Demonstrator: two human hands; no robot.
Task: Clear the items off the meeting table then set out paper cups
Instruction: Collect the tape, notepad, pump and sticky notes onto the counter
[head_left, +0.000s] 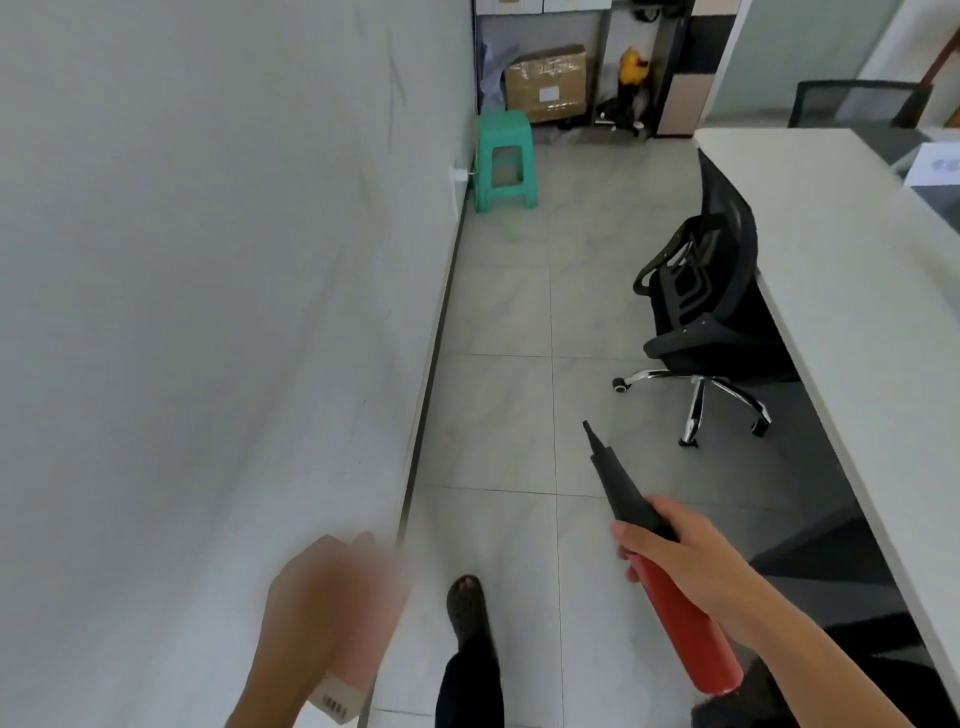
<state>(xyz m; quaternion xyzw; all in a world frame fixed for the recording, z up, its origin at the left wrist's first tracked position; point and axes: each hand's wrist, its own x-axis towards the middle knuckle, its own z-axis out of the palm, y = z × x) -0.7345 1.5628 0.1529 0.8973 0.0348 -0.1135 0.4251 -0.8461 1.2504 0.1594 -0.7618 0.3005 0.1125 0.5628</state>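
My right hand (685, 561) grips a hand pump (675, 603) with a red barrel and a black tapered nozzle that points forward over the floor. My left hand (311, 597), blurred by motion, holds a pink box (358, 639) with a barcode on its lower end. The white meeting table (857, 291) runs along the right side, apart from both hands. No paper cups are in view.
A black swivel chair (701, 312) is tucked at the table's near edge. A white wall (208, 260) fills the left. Ahead stand a green plastic stool (504, 156) and a cardboard box (545, 83). A white box (935, 166) lies on the table's far end. My foot (467, 603) is on the tiled floor.
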